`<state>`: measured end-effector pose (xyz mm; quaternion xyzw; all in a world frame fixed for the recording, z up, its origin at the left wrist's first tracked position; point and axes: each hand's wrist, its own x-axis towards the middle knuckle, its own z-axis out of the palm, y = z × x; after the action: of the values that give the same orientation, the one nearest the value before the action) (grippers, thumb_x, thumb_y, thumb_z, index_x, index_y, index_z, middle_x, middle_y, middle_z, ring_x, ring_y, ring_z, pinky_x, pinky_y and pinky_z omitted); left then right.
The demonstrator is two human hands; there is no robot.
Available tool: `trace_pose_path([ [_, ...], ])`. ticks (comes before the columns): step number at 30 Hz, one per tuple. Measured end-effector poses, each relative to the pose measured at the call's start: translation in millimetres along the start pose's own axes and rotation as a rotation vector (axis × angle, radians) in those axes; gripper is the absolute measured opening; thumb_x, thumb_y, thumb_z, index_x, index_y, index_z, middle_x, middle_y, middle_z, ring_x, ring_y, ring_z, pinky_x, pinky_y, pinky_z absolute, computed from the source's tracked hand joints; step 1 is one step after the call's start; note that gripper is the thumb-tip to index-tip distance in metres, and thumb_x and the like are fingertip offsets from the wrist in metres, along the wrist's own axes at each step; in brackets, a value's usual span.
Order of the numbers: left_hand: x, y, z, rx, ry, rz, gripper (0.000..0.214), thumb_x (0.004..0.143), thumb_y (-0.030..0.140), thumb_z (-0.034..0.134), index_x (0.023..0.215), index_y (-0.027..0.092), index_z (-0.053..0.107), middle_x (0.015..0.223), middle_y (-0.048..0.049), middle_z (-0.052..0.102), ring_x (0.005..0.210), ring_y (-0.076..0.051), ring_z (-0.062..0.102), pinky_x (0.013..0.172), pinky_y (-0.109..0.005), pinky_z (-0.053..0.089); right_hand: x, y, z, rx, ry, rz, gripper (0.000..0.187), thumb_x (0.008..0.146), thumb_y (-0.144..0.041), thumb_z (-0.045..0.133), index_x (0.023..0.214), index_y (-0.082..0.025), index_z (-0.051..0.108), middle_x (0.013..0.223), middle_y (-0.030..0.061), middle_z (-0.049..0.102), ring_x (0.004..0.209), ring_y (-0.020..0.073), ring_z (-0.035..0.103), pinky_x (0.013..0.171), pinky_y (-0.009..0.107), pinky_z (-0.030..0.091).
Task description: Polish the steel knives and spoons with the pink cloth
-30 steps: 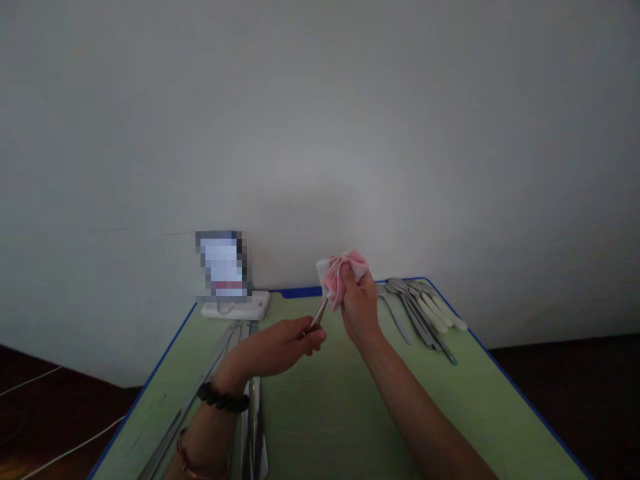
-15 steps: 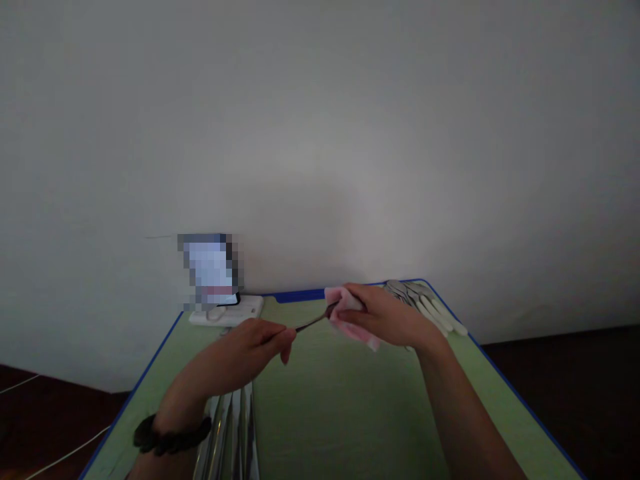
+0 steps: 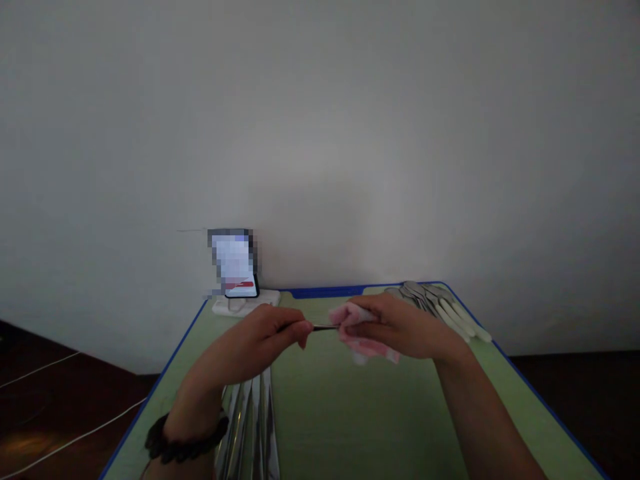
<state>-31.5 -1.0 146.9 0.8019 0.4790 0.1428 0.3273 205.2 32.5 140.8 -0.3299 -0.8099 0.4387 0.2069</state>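
Note:
Between my hands, above the green tabletop [image 3: 360, 417], is a thin metal spoon [image 3: 326, 327], held about level. My left hand [image 3: 267, 340] pinches one end of it. My right hand [image 3: 403, 325] is closed around a pink and white cloth [image 3: 373, 348], which wraps the spoon's other end and hides it. A loose corner of the cloth hangs below the fingers. Partly behind my right hand lies a pile of spoons [image 3: 417, 293], several with cream handles. Long shiny metal cutlery [image 3: 256, 413] lies in a row under my left forearm, partly covered.
A lit phone [image 3: 234, 267], partly blurred out, leans upright on a white base [image 3: 243, 305] at the table's back left. Behind the table rises a plain grey wall [image 3: 320, 133]. The table has a blue edge [image 3: 325, 291]. White cables [image 3: 75, 440] run over the dark floor at left.
My right hand and the cloth have slid along the spoon, so less metal shows between my hands. The spoon has turned from slanted to nearly level. The whole view has shifted slightly.

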Motion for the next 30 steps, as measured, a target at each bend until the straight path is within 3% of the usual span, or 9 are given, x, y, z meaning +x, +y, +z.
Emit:
trace_pose_path([
  [5, -1, -1, -2.1, -0.082, 0.154, 0.023, 0.036, 0.089, 0.041, 0.040, 0.069, 0.018, 0.059, 0.060, 0.0044, 0.050, 0.059, -0.011, 0.047, 0.057, -0.021, 0.034, 3, 0, 5, 0.061, 0.261, -0.027, 0.018, 0.081, -0.031, 0.059, 0.089, -0.020, 0.070, 0.077, 0.0000, 0.070, 0.066, 0.0152, 0.060, 0.063, 0.024, 0.043],
  [8, -1, 2, -0.9, -0.090, 0.258, 0.015, 0.037, 0.088, 0.042, 0.040, 0.067, 0.018, 0.059, 0.056, 0.0051, 0.044, 0.054, -0.011, 0.041, 0.053, -0.021, 0.032, 10, 2, 11, 0.143, 0.514, -0.039, 0.021, 0.078, -0.036, 0.063, 0.086, -0.018, 0.069, 0.076, 0.0013, 0.069, 0.068, 0.0166, 0.060, 0.062, 0.025, 0.044],
  [13, 5, 12, 10.9, -0.148, 0.353, -0.013, 0.041, 0.090, 0.045, 0.036, 0.072, 0.018, 0.061, 0.052, 0.0060, 0.036, 0.050, -0.010, 0.036, 0.048, -0.021, 0.027, 30, 9, 29, 0.534, 0.884, -0.100, 0.034, 0.079, -0.048, 0.059, 0.092, -0.017, 0.064, 0.084, 0.0065, 0.068, 0.072, 0.0186, 0.061, 0.060, 0.027, 0.047],
  [16, 9, 16, 15.0, -0.141, 0.350, -0.019, 0.041, 0.090, 0.044, 0.033, 0.074, 0.018, 0.060, 0.052, 0.0062, 0.036, 0.050, -0.011, 0.037, 0.048, -0.021, 0.028, 41, 9, 44, 0.760, 0.969, -0.087, 0.038, 0.081, -0.052, 0.054, 0.093, -0.017, 0.063, 0.085, 0.0068, 0.067, 0.068, 0.0164, 0.060, 0.051, 0.024, 0.044],
  [19, 5, 13, 9.2, -0.024, 0.337, -0.056, 0.040, 0.091, 0.042, 0.034, 0.073, 0.018, 0.060, 0.053, 0.0056, 0.040, 0.052, -0.012, 0.041, 0.050, -0.022, 0.030, 46, 8, 54, 0.848, 0.876, -0.047, 0.040, 0.081, -0.053, 0.052, 0.091, -0.016, 0.062, 0.080, 0.0055, 0.066, 0.062, 0.0139, 0.057, 0.046, 0.022, 0.040],
  [23, -10, 1, -7.4, 0.090, 0.319, -0.090, 0.040, 0.090, 0.046, 0.038, 0.074, 0.018, 0.061, 0.062, 0.0025, 0.054, 0.062, -0.014, 0.049, 0.058, -0.023, 0.035, 38, 8, 50, 0.681, 0.573, 0.053, 0.040, 0.081, -0.052, 0.052, 0.087, -0.015, 0.063, 0.072, 0.0028, 0.063, 0.055, 0.0117, 0.052, 0.049, 0.023, 0.039],
  [26, -20, -6, -14.7, 0.113, 0.264, -0.134, 0.042, 0.089, 0.049, 0.040, 0.073, 0.018, 0.063, 0.060, 0.0030, 0.053, 0.058, -0.013, 0.047, 0.055, -0.022, 0.032, 24, 5, 36, 0.343, 0.258, 0.108, 0.032, 0.081, -0.044, 0.057, 0.086, -0.014, 0.064, 0.071, 0.0010, 0.062, 0.059, 0.0114, 0.052, 0.054, 0.023, 0.039],
  [30, -16, -4, -7.3, 0.102, 0.071, -0.121, 0.044, 0.087, 0.051, 0.045, 0.064, 0.017, 0.060, 0.052, 0.0052, 0.043, 0.051, -0.010, 0.038, 0.048, -0.021, 0.026, 10, -4, 24, -0.059, -0.271, 0.093, 0.018, 0.079, -0.029, 0.061, 0.088, -0.015, 0.067, 0.075, 0.0003, 0.064, 0.065, 0.0115, 0.053, 0.057, 0.020, 0.038],
])
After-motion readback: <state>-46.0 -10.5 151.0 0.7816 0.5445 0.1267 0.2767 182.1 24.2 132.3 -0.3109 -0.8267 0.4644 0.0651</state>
